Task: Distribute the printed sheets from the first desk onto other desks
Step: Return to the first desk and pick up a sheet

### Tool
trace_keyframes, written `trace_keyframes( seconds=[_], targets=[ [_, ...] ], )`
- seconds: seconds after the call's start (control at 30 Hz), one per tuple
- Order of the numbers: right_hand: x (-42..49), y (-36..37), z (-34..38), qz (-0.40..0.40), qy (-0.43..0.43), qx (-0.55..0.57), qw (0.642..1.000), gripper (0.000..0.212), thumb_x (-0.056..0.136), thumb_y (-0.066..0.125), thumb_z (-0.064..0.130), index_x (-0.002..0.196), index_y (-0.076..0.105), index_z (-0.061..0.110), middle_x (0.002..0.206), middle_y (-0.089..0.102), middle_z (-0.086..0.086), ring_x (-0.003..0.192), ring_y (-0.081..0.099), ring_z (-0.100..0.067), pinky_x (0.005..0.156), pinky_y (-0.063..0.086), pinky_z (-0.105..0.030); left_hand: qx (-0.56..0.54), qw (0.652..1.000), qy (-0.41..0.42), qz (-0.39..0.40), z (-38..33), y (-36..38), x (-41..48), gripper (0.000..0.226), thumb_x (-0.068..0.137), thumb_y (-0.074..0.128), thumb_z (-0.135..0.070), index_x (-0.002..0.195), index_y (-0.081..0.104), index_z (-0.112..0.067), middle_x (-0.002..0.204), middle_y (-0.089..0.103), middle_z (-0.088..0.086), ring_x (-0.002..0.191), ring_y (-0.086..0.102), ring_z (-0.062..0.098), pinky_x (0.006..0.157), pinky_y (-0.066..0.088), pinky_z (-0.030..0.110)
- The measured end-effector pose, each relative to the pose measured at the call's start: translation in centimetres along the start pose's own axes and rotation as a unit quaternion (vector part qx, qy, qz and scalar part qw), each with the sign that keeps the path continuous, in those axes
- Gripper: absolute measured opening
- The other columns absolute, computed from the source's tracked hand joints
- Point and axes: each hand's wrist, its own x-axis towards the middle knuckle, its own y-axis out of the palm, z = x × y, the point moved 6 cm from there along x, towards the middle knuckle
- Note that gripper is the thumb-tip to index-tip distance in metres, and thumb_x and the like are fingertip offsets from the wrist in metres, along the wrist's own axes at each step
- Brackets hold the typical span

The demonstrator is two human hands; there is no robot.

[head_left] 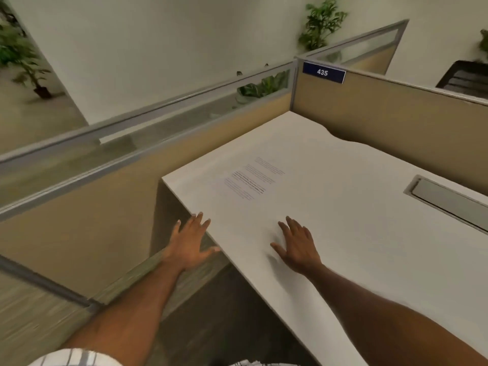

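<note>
A printed sheet [253, 180] with a few lines of dark text lies flat on the white desk [356, 233], near its left end; its edges blend into the desktop. My right hand [297, 245] is spread flat over the desk just in front of the sheet, holding nothing. My left hand [188, 240] hovers open at the desk's left front corner, fingers apart, thumb close to the desk edge. No other sheets show in either hand.
Tan cubicle partitions [369, 120] with glass tops wall the desk at the back and left. A blue sign reading 435 [323, 72] sits on the corner post. A grey cable tray [449, 200] is set into the desk at right. Potted plants [320, 23] stand behind.
</note>
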Motion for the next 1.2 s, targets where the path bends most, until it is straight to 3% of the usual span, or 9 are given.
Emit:
trace_keyframes(
  seconds=[0.23,0.37,0.6,0.8,0.97,1.2],
  targets=[
    [6.3,-0.5,0.6,-0.032,0.092,-0.001,0.995,0.072,0.097,0.034,0.061,0.156,0.016,0.023,0.166,0.004,-0.004,0.152,0.004,-0.022,0.124,0.004,-0.042,0.011,0.995,0.1,0.022,2.4,-0.1,12.3,0.093,0.085,0.023,-0.082,0.157,0.001,-0.027,0.165,-0.011,0.001,0.152,-0.011,0.018,0.122,-0.006,0.05],
    [8.6,0.1,1.8,-0.039,0.15,-0.003,0.988,0.073,0.097,0.035,0.061,0.156,0.015,0.024,0.166,0.003,-0.003,0.152,0.003,-0.02,0.124,0.003,-0.041,0.006,0.987,0.161,0.016,4.2,-0.4,18.6,0.095,0.083,0.02,-0.083,0.157,0.003,-0.028,0.166,-0.007,-0.001,0.153,-0.007,0.018,0.122,-0.004,0.049],
    [13.3,0.9,5.3,-0.023,0.201,0.025,0.979,0.078,0.097,0.038,0.06,0.157,0.01,0.02,0.166,0.001,-0.003,0.153,0.002,-0.02,0.123,0.004,-0.04,-0.025,0.981,0.188,0.051,7.1,-0.3,26.1,0.086,0.09,0.037,-0.072,0.157,0.014,-0.023,0.166,0.008,0.002,0.152,0.006,0.019,0.122,0.003,0.048],
    [15.2,2.7,6.9,0.013,0.233,0.043,0.971,0.082,0.096,0.039,0.061,0.157,0.007,0.018,0.166,-0.003,-0.005,0.153,-0.001,-0.022,0.123,0.006,-0.042,-0.127,0.982,0.122,0.062,6.9,0.2,29.2,0.081,0.087,0.059,-0.058,0.151,0.03,-0.017,0.149,0.04,0.011,0.136,0.038,0.031,0.108,0.032,0.047],
    [15.4,3.3,7.2,0.017,0.254,0.044,0.966,0.079,0.096,0.042,0.059,0.157,0.013,0.016,0.166,-0.001,-0.009,0.153,0.003,-0.026,0.123,0.011,-0.043,-0.192,0.976,0.081,0.067,6.4,0.5,30.8,0.074,0.086,0.066,-0.049,0.146,0.037,-0.017,0.142,0.045,0.013,0.131,0.042,0.034,0.105,0.037,0.05],
    [15.4,3.9,7.3,0.009,0.264,0.03,0.964,0.077,0.095,0.044,0.057,0.156,0.017,0.018,0.166,-0.001,-0.007,0.153,0.001,-0.025,0.123,0.012,-0.043,-0.3,0.949,-0.005,0.101,6.0,1.2,32.0,0.07,0.083,0.068,-0.053,0.139,0.044,-0.018,0.134,0.059,0.01,0.126,0.051,0.034,0.106,0.04,0.05]
  ],
)
